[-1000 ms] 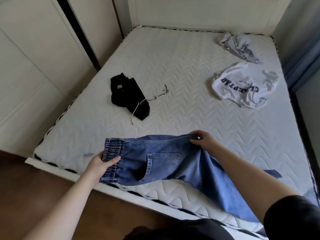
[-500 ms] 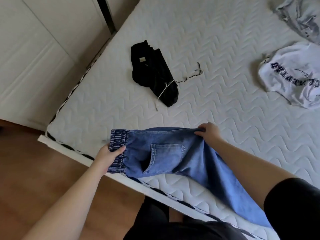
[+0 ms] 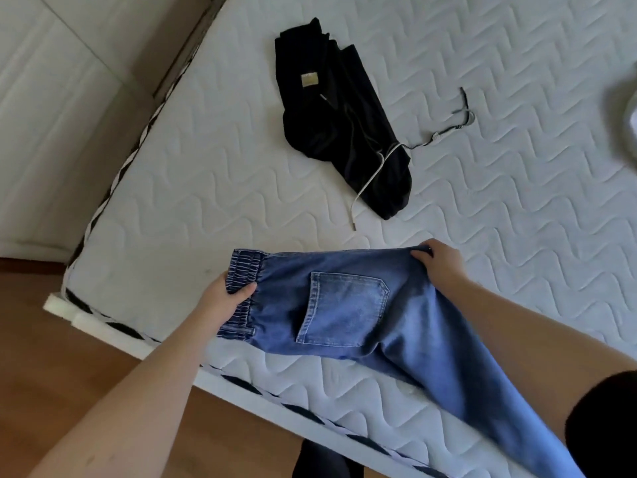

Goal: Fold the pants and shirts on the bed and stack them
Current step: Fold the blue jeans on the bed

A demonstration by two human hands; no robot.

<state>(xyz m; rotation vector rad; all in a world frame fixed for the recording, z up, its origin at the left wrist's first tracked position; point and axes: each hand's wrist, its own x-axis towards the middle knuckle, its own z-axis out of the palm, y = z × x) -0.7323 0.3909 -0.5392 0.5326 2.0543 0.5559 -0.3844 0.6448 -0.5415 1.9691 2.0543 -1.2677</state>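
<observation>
The blue jeans (image 3: pixel 362 315) lay along the near edge of the bed (image 3: pixel 206 174), back pocket (image 3: pixel 341 308) facing up, the elastic waistband (image 3: pixel 243 281) toward my left and the legs running off to the lower right past the mattress edge. My left hand (image 3: pixel 224 301) pinched the waistband, thumb on top of the gathered elastic and fingers tucked under it. My right hand (image 3: pixel 439 262) clamped the far edge of the denim near the seat, fingers curled over the fold. Farther up the quilted mattress, well apart from the jeans, a black garment (image 3: pixel 341 115) lay crumpled with a pale drawstring (image 3: pixel 372 177) trailing across it and onto the bed. A sliver of pale cloth (image 3: pixel 629 112) showed at the right edge, too cut off to tell what it was. Wood floor (image 3: pixel 51 374) lay beside the bed.
</observation>
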